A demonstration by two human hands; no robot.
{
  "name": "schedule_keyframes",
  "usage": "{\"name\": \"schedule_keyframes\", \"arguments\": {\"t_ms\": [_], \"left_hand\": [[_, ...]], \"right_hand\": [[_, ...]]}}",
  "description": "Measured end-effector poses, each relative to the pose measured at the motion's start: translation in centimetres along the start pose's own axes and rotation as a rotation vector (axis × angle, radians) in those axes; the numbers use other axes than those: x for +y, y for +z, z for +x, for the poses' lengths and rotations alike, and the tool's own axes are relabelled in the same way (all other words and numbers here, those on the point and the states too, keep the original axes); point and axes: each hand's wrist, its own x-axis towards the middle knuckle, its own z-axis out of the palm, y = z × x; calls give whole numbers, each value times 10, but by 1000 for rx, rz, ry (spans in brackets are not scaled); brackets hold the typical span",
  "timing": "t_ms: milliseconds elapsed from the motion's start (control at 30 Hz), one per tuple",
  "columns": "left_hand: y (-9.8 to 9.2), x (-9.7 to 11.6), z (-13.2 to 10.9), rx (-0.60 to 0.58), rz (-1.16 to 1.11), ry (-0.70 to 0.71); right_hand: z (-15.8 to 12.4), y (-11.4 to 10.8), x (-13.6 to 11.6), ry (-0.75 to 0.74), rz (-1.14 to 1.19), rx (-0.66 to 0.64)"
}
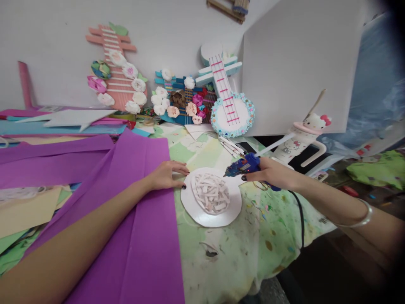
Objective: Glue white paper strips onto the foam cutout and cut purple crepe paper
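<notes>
A rounded white board (196,214) lies on the table with a smaller raised oval on it, covered in crisscrossed white strips (213,196). At its left edge is my left hand (166,175), fingers stretched out and apart, the fingertips at the rim. My right hand (274,172) is wrapped round a blue hot glue gun (245,164). The gun's nozzle points left, over the board's upper right edge; I cannot tell whether it touches. A white glue stick (274,145) sticks out of the gun's back, and a black cord (300,215) hangs below it.
Large purple sheets (152,249) cover the table's left side. Behind stand flower-trimmed instrument-shaped crafts, one pink (118,90) and one white (229,112). A tumbler (292,145) with a handle stands at the right. Scraps dot the green tablecloth (228,261), near the table's right edge.
</notes>
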Motion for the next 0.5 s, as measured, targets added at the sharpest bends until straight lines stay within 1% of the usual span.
{"name": "schedule_keyframes", "arguments": {"t_ms": [100,233,367,433,500], "left_hand": [[-4,6,1,-8,8,-22],[-6,26,5,-1,38,-16],[1,40,8,-111,194,-63],[4,41,7,-161,219,-67],[5,39,6,-192,198,-41]], "right_hand": [[-21,-1,7,9,-38,-30],[-42,4,7,-31,-34,-42],[-50,11,0,-40,-14,-68],[-50,14,-5,-58,2,-77],[-47,16,-10,-70,19,-85]]}}
